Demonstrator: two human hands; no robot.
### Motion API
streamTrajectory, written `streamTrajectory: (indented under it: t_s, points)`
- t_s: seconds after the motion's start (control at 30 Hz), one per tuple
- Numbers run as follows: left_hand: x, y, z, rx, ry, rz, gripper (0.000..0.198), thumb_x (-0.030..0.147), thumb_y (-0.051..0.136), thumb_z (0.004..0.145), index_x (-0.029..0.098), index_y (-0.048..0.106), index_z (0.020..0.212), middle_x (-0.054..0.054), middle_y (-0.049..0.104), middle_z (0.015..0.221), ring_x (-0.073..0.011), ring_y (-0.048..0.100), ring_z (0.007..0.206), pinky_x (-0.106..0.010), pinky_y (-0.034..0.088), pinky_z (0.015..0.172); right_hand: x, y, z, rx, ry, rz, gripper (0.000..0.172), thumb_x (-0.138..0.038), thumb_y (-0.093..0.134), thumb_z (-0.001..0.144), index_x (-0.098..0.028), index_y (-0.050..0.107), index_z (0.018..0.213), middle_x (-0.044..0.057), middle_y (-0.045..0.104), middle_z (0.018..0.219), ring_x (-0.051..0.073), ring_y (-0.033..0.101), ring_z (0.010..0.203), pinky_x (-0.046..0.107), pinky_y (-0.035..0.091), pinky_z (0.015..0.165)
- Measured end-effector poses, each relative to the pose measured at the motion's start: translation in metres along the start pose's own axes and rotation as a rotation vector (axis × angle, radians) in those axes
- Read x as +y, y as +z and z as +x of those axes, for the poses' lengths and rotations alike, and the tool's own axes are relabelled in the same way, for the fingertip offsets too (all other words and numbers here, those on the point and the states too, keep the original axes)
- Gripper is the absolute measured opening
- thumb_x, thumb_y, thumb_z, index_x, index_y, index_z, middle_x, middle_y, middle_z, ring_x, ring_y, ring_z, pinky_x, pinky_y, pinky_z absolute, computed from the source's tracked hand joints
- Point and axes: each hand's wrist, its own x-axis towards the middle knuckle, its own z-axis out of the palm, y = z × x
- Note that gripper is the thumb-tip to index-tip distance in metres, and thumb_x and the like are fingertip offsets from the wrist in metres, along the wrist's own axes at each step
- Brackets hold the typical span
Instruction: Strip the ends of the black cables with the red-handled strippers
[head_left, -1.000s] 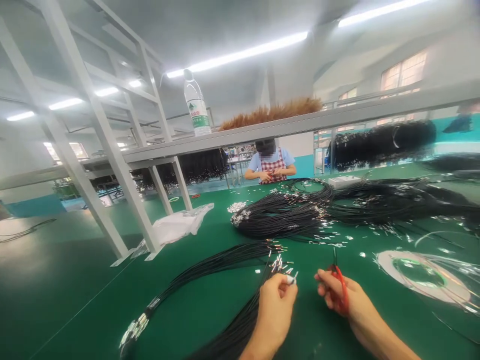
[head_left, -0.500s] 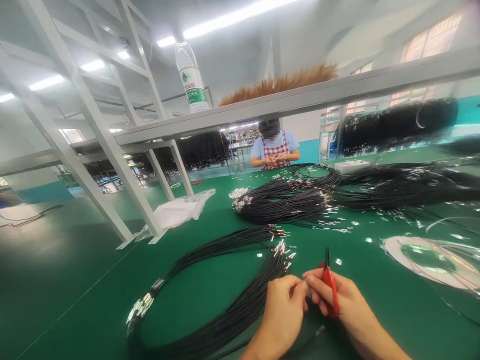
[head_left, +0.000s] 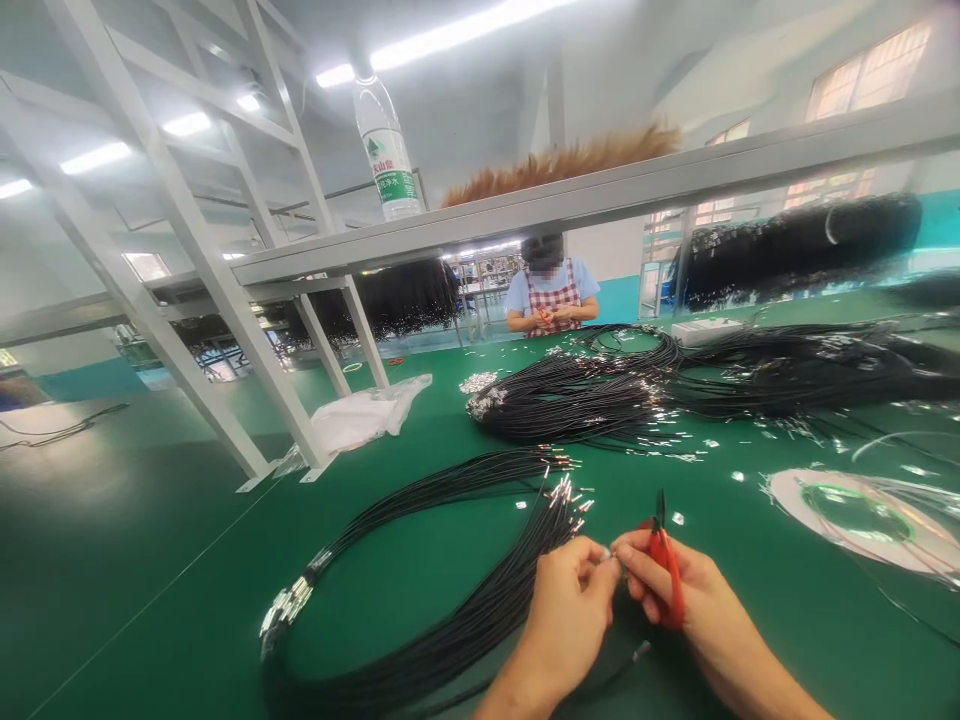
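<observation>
My left hand is closed in a pinch, its fingertips meeting those of my right hand. A small whitish bit shows between them, too covered to name. My right hand is closed round red-handled scissors, their dark blades pointing up and away, while its thumb and forefinger pinch at the same spot. Left of the hands, a looped bundle of black cables lies on the green tabletop, its stripped and silvery ends near my left hand. Below the hands lies a single cable end.
Behind lies a larger heap of black cables among scattered silvery scraps. A white reel is at the right, a plastic bag by the metal rack. A bottle stands on the shelf. Another person works opposite.
My fingertips have risen slightly and the left thumb and forefinger have shifted at the pinch. The scissors stay in my right hand. The view has moved only a little.
</observation>
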Motion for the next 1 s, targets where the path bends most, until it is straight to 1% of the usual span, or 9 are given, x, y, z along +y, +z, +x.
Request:
streamTrajectory:
  t_s: [0.07, 0.13, 0.23, 0.33, 0.47, 0.63, 0.77, 0.87, 1.0]
  points:
    - [0.000, 0.001, -0.001, 0.001, -0.001, -0.046, 0.021, 0.035, 0.050, 0.083, 0.016, 0.054, 0.074, 0.005, 0.047, 0.050, -0.0078, 0.039, 0.045, -0.021, 0.027, 0.046, -0.001, 0.000, -0.001, -0.002, 0.002, 0.001, 0.041, -0.055, 0.073, 0.065, -0.016, 0.064, 0.072, -0.004, 0.053, 0.050, 0.008, 0.043, 0.041, 0.021, 0.029, 0.042]
    - [0.000, 0.000, 0.000, -0.046, -0.053, -0.124, 0.025, 0.037, 0.051, 0.083, 0.016, 0.053, 0.070, 0.005, 0.048, 0.048, -0.0062, 0.035, 0.042, -0.021, 0.025, 0.045, -0.002, -0.001, -0.001, -0.018, 0.000, -0.002, 0.040, -0.055, 0.072, 0.066, -0.017, 0.063, 0.070, -0.005, 0.052, 0.050, 0.008, 0.042, 0.041, 0.022, 0.027, 0.042]
    - [0.000, -0.003, 0.001, -0.200, -0.176, -0.307, 0.031, 0.045, 0.053, 0.080, 0.015, 0.053, 0.069, 0.005, 0.048, 0.046, -0.0039, 0.027, 0.036, -0.021, 0.015, 0.040, -0.003, -0.003, -0.002, -0.080, 0.009, -0.004, 0.038, -0.054, 0.070, 0.069, -0.017, 0.062, 0.070, -0.005, 0.050, 0.050, 0.008, 0.040, 0.042, 0.022, 0.026, 0.043]
    - [0.004, -0.009, 0.000, -0.345, -0.240, -0.457, 0.034, 0.048, 0.058, 0.075, 0.015, 0.053, 0.067, 0.004, 0.049, 0.043, -0.0028, 0.023, 0.031, -0.023, 0.008, 0.037, -0.002, -0.009, -0.001, -0.167, 0.031, 0.014, 0.036, -0.052, 0.069, 0.073, -0.017, 0.062, 0.072, -0.006, 0.046, 0.048, 0.008, 0.037, 0.043, 0.022, 0.024, 0.044]
    - [0.011, -0.014, -0.002, -0.478, -0.292, -0.599, 0.030, 0.042, 0.063, 0.071, 0.015, 0.053, 0.065, 0.005, 0.047, 0.040, -0.0021, 0.019, 0.028, -0.024, 0.007, 0.036, -0.001, -0.015, -0.001, -0.244, 0.038, 0.053, 0.032, -0.048, 0.069, 0.075, -0.018, 0.060, 0.071, -0.007, 0.044, 0.046, 0.007, 0.032, 0.042, 0.022, 0.022, 0.043]
    - [0.015, -0.017, -0.004, -0.551, -0.300, -0.728, 0.025, 0.036, 0.063, 0.074, 0.012, 0.057, 0.070, 0.006, 0.045, 0.041, -0.0013, 0.016, 0.029, -0.023, 0.009, 0.037, -0.002, -0.015, -0.004, -0.267, 0.038, 0.174, 0.027, -0.043, 0.070, 0.077, -0.018, 0.061, 0.073, -0.008, 0.043, 0.047, 0.006, 0.029, 0.043, 0.022, 0.022, 0.045]
    - [0.011, -0.013, -0.004, -0.489, -0.285, -0.704, 0.026, 0.038, 0.064, 0.073, 0.015, 0.052, 0.068, 0.006, 0.046, 0.042, -0.0013, 0.017, 0.030, -0.022, 0.011, 0.037, -0.001, -0.016, -0.003, -0.254, 0.055, 0.252, 0.025, -0.042, 0.073, 0.075, -0.018, 0.065, 0.076, -0.008, 0.043, 0.045, 0.005, 0.030, 0.042, 0.021, 0.024, 0.045]
    - [0.004, -0.006, -0.002, -0.306, -0.255, -0.589, 0.025, 0.038, 0.064, 0.072, 0.018, 0.049, 0.074, 0.007, 0.049, 0.044, -0.0024, 0.021, 0.031, -0.022, 0.011, 0.037, 0.001, -0.020, 0.000, -0.165, 0.065, 0.275, 0.026, -0.043, 0.073, 0.075, -0.019, 0.066, 0.081, -0.006, 0.048, 0.048, 0.006, 0.034, 0.044, 0.020, 0.028, 0.046]
    - [-0.004, 0.001, 0.001, -0.101, -0.121, -0.356, 0.019, 0.035, 0.055, 0.080, 0.017, 0.050, 0.080, 0.006, 0.050, 0.045, -0.0046, 0.025, 0.035, -0.022, 0.015, 0.039, 0.002, -0.020, 0.003, -0.036, 0.097, 0.205, 0.034, -0.048, 0.074, 0.072, -0.019, 0.067, 0.088, -0.004, 0.056, 0.058, 0.007, 0.040, 0.046, 0.020, 0.029, 0.045]
